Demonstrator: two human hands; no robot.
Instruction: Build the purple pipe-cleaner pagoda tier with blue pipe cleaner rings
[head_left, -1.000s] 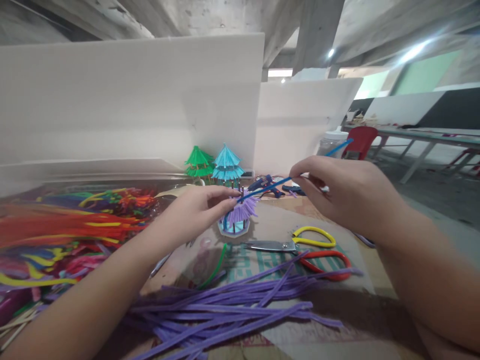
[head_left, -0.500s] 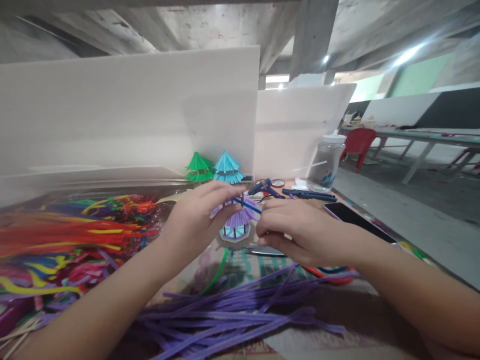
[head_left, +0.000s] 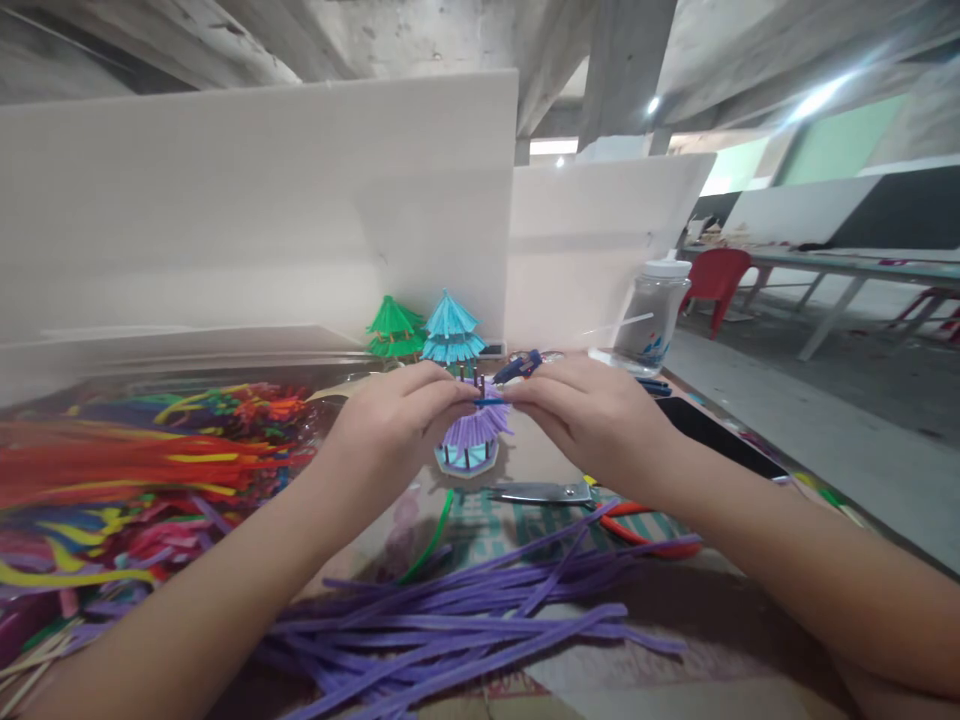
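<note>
A short blue strip point(head_left: 490, 401) stretches between my two hands. My left hand point(head_left: 397, 425) pinches its left end, and my right hand point(head_left: 592, 410) pinches its right end. Directly behind and below the strip stands a small model point(head_left: 471, 432) with a purple fringed roof, dark posts on top and a pale blue octagonal base. Whether my fingers touch the model cannot be told. Farther back are a green-roofed model point(head_left: 394, 328) and a light blue-roofed model point(head_left: 451, 330), standing side by side.
Purple strips point(head_left: 450, 640) lie in front, below scissors point(head_left: 547, 493) with orange handles. Colourful strips point(head_left: 135, 460) pile up at the left. A glue gun point(head_left: 519, 367), a dark phone point(head_left: 720, 437) and a clear bottle point(head_left: 651, 315) are at the right. White boards point(head_left: 300, 220) stand behind.
My right hand has risen and its fingers now pinch the strip's right end. The strip has gone from slanted to nearly level, and more of the scissors shows.
</note>
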